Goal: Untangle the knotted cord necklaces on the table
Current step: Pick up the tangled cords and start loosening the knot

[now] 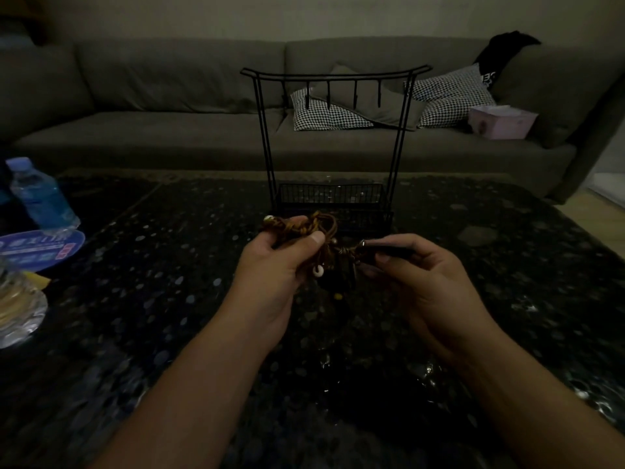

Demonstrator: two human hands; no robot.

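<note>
A knotted bundle of brown cord necklaces [306,226] is held up above the dark speckled table [169,299]. My left hand [274,269] grips the braided brown clump between thumb and fingers, and a white ring bead [318,271] dangles below it. My right hand [419,275] pinches a dark pendant piece with a metal cap [363,245] that is joined to the same tangle. A short stretch of cord runs between both hands. More cord hangs down in shadow, with a small yellow bead [337,295] visible.
A black wire jewellery stand [333,137] with hooks and a mesh tray stands just beyond my hands. At the left are a blue water bottle [40,194], a blue round fan [40,248] and a glass dish [17,313]. A grey sofa with cushions and a pink tissue box [500,121] lies behind.
</note>
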